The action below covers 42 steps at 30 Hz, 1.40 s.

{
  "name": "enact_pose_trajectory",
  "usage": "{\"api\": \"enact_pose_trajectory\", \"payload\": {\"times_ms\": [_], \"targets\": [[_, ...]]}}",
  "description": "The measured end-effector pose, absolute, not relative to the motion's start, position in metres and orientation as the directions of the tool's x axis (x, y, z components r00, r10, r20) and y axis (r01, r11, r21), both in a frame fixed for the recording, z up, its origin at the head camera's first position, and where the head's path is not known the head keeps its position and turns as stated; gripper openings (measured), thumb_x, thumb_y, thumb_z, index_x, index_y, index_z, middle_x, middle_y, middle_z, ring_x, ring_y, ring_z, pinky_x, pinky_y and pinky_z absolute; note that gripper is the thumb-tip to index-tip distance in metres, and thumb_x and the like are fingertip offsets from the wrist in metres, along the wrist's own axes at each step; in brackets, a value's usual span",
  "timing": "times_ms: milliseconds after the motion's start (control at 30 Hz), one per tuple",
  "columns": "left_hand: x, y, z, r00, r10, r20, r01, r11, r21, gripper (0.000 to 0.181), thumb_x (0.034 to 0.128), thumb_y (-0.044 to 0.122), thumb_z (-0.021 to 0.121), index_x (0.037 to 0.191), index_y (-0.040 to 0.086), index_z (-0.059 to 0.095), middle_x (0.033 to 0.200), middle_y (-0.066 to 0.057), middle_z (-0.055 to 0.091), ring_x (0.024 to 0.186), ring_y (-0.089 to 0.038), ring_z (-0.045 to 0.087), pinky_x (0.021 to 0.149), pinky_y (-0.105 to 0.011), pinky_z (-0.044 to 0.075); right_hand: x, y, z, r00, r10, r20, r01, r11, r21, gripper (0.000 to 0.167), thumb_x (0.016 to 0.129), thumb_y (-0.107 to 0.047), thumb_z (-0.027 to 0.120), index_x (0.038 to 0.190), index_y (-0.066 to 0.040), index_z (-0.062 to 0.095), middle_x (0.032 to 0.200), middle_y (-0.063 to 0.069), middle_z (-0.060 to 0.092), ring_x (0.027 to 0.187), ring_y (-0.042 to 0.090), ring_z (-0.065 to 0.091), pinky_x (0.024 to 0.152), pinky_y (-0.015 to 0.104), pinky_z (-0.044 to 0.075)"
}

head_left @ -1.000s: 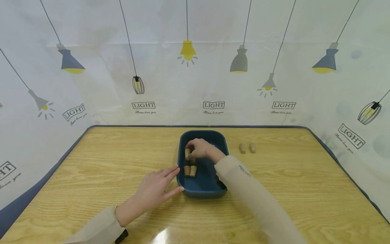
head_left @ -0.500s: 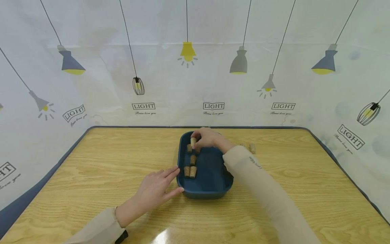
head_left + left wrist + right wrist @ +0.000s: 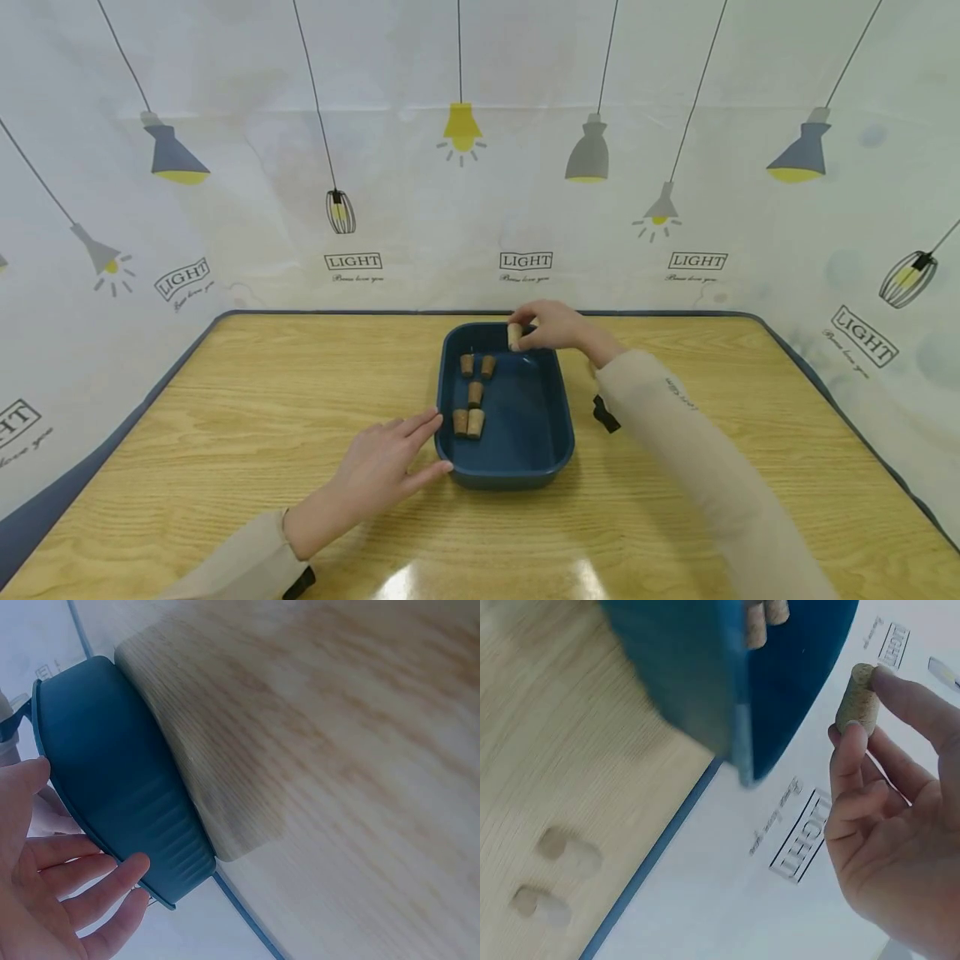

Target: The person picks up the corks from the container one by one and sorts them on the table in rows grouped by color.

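Note:
A blue tray (image 3: 504, 480) stands on the wooden table with several corks (image 3: 476, 394) in its left half. Over the tray's back right part, my right hand (image 3: 553, 325) pinches a cork (image 3: 857, 699) between thumb and fingertips; this cork (image 3: 514, 336) is raised clear of the tray floor. My left hand (image 3: 390, 454) touches the tray's left rim, its fingers extended. From the left wrist view, thumb and fingers of the left hand (image 3: 52, 900) lie along the rim of the tray (image 3: 120, 765).
Two more corks (image 3: 570, 851) lie on the table beyond the tray's right side, blurred in the right wrist view and mostly hidden by the right arm in the head view. A wall sheet printed with lamps (image 3: 405, 167) rises behind the table's back edge.
My right hand has lifted a cork from the tray's left part and carried it up, back and to the right. The left hand has stayed at the rim.

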<state>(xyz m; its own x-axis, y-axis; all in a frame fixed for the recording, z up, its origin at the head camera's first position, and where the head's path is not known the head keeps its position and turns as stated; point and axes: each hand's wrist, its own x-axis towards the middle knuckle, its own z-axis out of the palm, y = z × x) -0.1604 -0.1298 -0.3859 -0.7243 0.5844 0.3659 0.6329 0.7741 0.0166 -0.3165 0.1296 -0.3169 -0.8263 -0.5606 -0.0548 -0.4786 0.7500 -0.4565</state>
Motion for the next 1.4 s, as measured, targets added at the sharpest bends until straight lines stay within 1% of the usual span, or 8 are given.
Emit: {"api": "enact_pose_trajectory", "payload": {"times_ms": [167, 400, 500, 733, 933, 1067, 1267, 1400], "targets": [[-0.160, -0.130, -0.386, -0.725, 0.584, 0.364, 0.633, 0.774, 0.020, 0.059, 0.0820, 0.052, 0.053, 0.119, 0.007, 0.057, 0.120, -0.008, 0.053, 0.069, -0.019, 0.060, 0.056, -0.032, 0.047, -0.314, 0.149, -0.315, -0.836, -0.547, -0.055, -0.459, 0.750, -0.475, 0.047, 0.080, -0.024, 0.065, 0.120, -0.002, 0.053, 0.113, 0.013, 0.054, 0.106, 0.030, 0.047, 0.084, 0.044, 0.038], [-0.160, -0.130, -0.387, -0.718, 0.586, 0.376, 0.638, 0.770, 0.017, 0.059, 0.0818, 0.051, 0.053, 0.119, 0.006, 0.057, 0.120, -0.008, 0.053, 0.068, -0.018, 0.060, 0.057, -0.032, 0.047, -0.315, 0.176, -0.319, -0.846, -0.532, -0.040, -0.443, 0.743, -0.501, 0.048, 0.082, -0.023, 0.064, 0.121, 0.001, 0.050, 0.114, 0.017, 0.052, 0.097, 0.031, 0.051, 0.080, 0.043, 0.040], [-0.160, -0.130, -0.387, -0.720, 0.584, 0.375, 0.634, 0.773, 0.014, 0.059, 0.0820, 0.052, 0.052, 0.119, 0.007, 0.057, 0.121, -0.007, 0.053, 0.067, -0.018, 0.059, 0.056, -0.032, 0.047, -0.316, 0.187, -0.324, -0.848, -0.530, -0.027, -0.442, 0.734, -0.515, 0.046, 0.082, -0.020, 0.063, 0.120, 0.002, 0.050, 0.113, 0.018, 0.052, 0.097, 0.032, 0.051, 0.079, 0.043, 0.041], [-0.160, -0.130, -0.387, -0.716, 0.586, 0.379, 0.635, 0.772, 0.006, 0.059, 0.0816, 0.052, 0.053, 0.119, 0.007, 0.057, 0.120, -0.007, 0.053, 0.068, -0.018, 0.059, 0.054, -0.031, 0.047, -0.313, 0.209, -0.335, -0.863, -0.505, -0.005, -0.430, 0.740, -0.517, 0.046, 0.082, -0.018, 0.063, 0.119, 0.004, 0.051, 0.111, 0.019, 0.053, 0.102, 0.033, 0.047, 0.081, 0.046, 0.039], [-0.160, -0.130, -0.387, -0.716, 0.585, 0.380, 0.635, 0.772, 0.007, 0.059, 0.0813, 0.052, 0.054, 0.119, 0.007, 0.057, 0.120, -0.007, 0.053, 0.066, -0.017, 0.059, 0.053, -0.030, 0.046, -0.311, 0.231, -0.342, -0.872, -0.490, 0.004, -0.422, 0.746, -0.515, 0.045, 0.083, -0.015, 0.062, 0.120, 0.007, 0.049, 0.111, 0.021, 0.051, 0.102, 0.036, 0.046, 0.080, 0.048, 0.038], [-0.161, -0.130, -0.387, -0.715, 0.587, 0.380, 0.636, 0.772, 0.006, 0.059, 0.0814, 0.052, 0.053, 0.119, 0.007, 0.057, 0.120, -0.007, 0.053, 0.069, -0.018, 0.060, 0.051, -0.029, 0.045, -0.309, 0.246, -0.347, -0.873, -0.487, 0.001, -0.414, 0.741, -0.528, 0.044, 0.083, -0.011, 0.060, 0.120, 0.009, 0.047, 0.112, 0.023, 0.050, 0.104, 0.038, 0.044, 0.081, 0.048, 0.038], [-0.160, -0.130, -0.386, -0.722, 0.584, 0.371, 0.632, 0.775, 0.011, 0.059, 0.0816, 0.053, 0.052, 0.120, 0.007, 0.057, 0.120, -0.007, 0.053, 0.070, -0.019, 0.060, 0.054, -0.031, 0.047, -0.305, 0.268, -0.352, -0.887, -0.462, 0.010, -0.397, 0.750, -0.529, 0.045, 0.084, -0.012, 0.060, 0.120, 0.009, 0.046, 0.113, 0.024, 0.049, 0.106, 0.039, 0.042, 0.083, 0.049, 0.036], [-0.160, -0.130, -0.386, -0.724, 0.583, 0.369, 0.631, 0.775, 0.015, 0.059, 0.0816, 0.052, 0.053, 0.119, 0.007, 0.057, 0.120, -0.007, 0.053, 0.070, -0.018, 0.060, 0.056, -0.032, 0.047, -0.301, 0.279, -0.356, -0.891, -0.453, 0.025, -0.401, 0.760, -0.512, 0.043, 0.084, -0.010, 0.060, 0.119, 0.011, 0.047, 0.112, 0.025, 0.049, 0.104, 0.039, 0.043, 0.080, 0.048, 0.038]]}}
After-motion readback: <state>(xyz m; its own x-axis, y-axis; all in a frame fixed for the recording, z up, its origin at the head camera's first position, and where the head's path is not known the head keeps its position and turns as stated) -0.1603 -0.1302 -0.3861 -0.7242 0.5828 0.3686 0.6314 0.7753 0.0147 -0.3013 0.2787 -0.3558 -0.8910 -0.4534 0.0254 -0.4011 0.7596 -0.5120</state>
